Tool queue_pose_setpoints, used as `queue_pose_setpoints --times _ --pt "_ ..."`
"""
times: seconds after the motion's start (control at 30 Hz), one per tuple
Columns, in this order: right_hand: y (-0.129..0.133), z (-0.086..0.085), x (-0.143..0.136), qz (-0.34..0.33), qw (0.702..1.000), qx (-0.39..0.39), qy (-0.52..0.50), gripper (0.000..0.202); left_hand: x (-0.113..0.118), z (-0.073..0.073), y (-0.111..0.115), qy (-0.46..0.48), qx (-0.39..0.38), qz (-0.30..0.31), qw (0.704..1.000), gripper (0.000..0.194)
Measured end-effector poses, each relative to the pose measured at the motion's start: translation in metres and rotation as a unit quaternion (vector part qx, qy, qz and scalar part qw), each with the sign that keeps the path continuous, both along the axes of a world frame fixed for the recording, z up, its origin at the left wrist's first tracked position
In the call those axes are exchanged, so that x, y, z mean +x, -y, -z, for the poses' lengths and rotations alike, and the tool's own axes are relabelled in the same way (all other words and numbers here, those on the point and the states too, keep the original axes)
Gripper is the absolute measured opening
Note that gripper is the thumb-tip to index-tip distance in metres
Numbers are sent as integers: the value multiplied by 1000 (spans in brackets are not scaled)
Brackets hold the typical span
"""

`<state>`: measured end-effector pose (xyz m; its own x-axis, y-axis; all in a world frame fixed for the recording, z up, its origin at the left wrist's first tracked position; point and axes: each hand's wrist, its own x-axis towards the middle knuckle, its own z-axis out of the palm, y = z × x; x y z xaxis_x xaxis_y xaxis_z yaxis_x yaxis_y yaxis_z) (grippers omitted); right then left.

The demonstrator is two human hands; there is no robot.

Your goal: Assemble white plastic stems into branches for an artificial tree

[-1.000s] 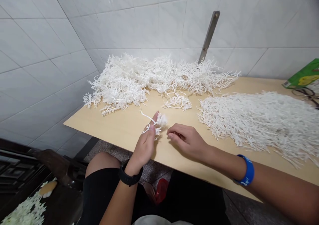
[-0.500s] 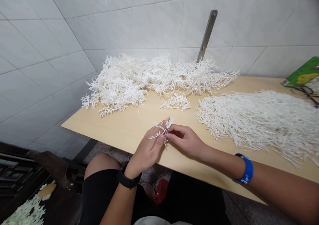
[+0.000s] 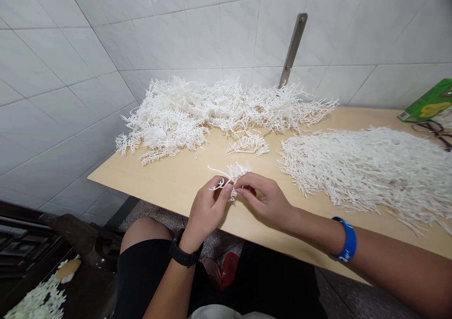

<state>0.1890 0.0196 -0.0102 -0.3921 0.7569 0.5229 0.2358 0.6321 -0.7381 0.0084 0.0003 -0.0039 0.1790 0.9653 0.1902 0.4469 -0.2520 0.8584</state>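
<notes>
Head view, left hand's [image 3: 211, 207] fingers pinching white branched sprig [image 3: 231, 174], right hand's [image 3: 263, 197] fingers nearly closed against it.

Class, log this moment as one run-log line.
left hand: grips white sprig | right hand: fingertips at sprig | white piles: on table

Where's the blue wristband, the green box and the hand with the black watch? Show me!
blue wristband [image 3: 345, 240], head view, on its outer band
green box [image 3: 425, 101], head view, on its printed side
left hand [image 3: 205, 209], head view, on the back of the hand
</notes>
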Motion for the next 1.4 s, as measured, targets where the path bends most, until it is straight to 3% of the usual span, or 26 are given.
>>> queue_pose_setpoints --times 0.1,0.23,0.4,0.6,0.8,1.07,1.4 --pt "-1 2 0 -5 1000 26 10 13 0 -1 0 12 8 35 999 36" --pt "1 1 0 5 999 31 10 11 -1 1 1 57 0 22 998 37" --pt "3 -1 -1 -11 999 -21 31 16 -3 5 0 97 -13 36 995 36" --pt "1 -1 -2 -33 993 -105 46 26 -3 5 0 63 23 59 996 32" --pt "0 0 -3 -49 989 -112 78 22 -4 5 -1 59 46 87 993 35" --pt "1 -2 -3 -121 985 -72 104 28 -4 4 2 100 -14 19 995 37" --pt "-2 -7 -7 -122 982 -89 116 26 2 3 2 98 -23 -58 993 36"
